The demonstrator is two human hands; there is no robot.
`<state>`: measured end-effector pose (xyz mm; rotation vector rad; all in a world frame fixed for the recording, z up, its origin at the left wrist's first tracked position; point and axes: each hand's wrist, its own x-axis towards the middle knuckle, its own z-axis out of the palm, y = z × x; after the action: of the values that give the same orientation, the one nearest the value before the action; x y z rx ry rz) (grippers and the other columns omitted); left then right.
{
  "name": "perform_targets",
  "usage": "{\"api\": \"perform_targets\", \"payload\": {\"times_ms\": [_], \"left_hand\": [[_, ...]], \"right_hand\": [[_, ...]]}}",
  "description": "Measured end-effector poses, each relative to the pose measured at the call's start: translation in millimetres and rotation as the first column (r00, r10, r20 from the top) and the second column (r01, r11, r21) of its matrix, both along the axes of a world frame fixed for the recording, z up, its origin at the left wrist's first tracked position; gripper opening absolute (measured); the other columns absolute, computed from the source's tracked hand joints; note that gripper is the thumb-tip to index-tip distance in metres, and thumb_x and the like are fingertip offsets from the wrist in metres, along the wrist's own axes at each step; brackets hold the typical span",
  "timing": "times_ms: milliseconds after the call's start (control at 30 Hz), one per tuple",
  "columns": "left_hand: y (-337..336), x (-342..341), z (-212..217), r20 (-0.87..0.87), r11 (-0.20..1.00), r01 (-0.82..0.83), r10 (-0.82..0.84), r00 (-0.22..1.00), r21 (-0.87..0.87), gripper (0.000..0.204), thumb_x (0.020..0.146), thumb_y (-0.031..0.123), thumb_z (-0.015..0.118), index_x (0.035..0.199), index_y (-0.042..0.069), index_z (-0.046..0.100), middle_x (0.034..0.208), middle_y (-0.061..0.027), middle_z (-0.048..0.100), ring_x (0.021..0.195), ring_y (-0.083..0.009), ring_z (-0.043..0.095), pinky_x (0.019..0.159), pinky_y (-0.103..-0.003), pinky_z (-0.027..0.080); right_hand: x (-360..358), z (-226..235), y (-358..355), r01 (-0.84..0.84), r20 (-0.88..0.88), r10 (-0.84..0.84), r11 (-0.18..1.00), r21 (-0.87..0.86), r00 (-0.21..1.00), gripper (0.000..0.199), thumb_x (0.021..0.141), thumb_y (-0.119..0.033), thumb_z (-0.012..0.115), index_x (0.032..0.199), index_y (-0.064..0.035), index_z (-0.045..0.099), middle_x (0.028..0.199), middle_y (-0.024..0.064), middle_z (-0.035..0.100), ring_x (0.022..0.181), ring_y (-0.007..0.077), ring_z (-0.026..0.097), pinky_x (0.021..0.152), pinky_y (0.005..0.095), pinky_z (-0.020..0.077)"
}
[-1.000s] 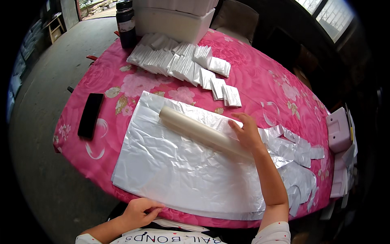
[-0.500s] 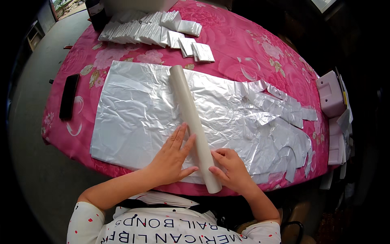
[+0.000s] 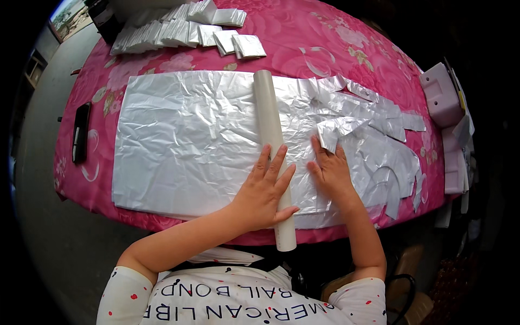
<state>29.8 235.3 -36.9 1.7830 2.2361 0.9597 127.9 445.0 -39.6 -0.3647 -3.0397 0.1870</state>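
Observation:
A wide sheet of crinkled silver foil [image 3: 184, 135] lies spread on a pink flowered tablecloth [image 3: 336, 49]. A long pale cardboard roll [image 3: 268, 119] lies across the foil, running from the far side to the near table edge. My left hand [image 3: 262, 189] rests flat on the near part of the roll, fingers spread. My right hand [image 3: 331, 170] presses flat on the foil just right of the roll, fingertips touching a folded foil scrap [image 3: 331, 131]. Neither hand grips anything.
Several cut foil strips [image 3: 390, 146] pile up at the right. Rows of small folded foil squares [image 3: 184, 30] lie at the far side. A black flat device [image 3: 81, 130] sits near the left edge. Pale plastic boxes [image 3: 441, 97] stand at the right.
The roll has shifted right across the foil. My left hand now lies on top of the roll, and my right hand has moved off it onto the foil beside it.

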Motion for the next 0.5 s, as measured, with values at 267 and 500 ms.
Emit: {"api": "perform_targets", "payload": {"times_ms": [267, 500], "left_hand": [[-3, 0, 0, 0.007, 1.000, -0.002, 0.002, 1.000, 0.020, 0.075, 0.076, 0.045, 0.063, 0.132, 0.001, 0.039, 0.147, -0.0270, 0.013, 0.135, -0.0506, 0.005, 0.109, -0.053, 0.017], [-2, 1, -2, 0.037, 1.000, 0.001, -0.002, 0.999, 0.024, 0.074, 0.076, 0.045, 0.063, 0.131, 0.001, 0.041, 0.147, -0.0262, 0.014, 0.135, -0.0502, 0.006, 0.109, -0.053, 0.018]], "right_hand": [[66, -11, 136, 0.446, -0.221, -0.425, 0.893, 0.056, 0.878, 0.038, 0.092, -0.018, 0.044, 0.122, 0.0032, 0.052, 0.130, 0.0215, 0.048, 0.123, 0.0352, 0.043, 0.104, 0.0379, 0.0323], [109, -14, 158, 0.553, -0.343, -0.458, 0.789, 0.270, 0.820, 0.025, 0.088, -0.012, 0.050, 0.107, -0.0010, 0.062, 0.110, 0.0139, 0.062, 0.101, 0.0290, 0.059, 0.088, 0.0359, 0.0461]]}}
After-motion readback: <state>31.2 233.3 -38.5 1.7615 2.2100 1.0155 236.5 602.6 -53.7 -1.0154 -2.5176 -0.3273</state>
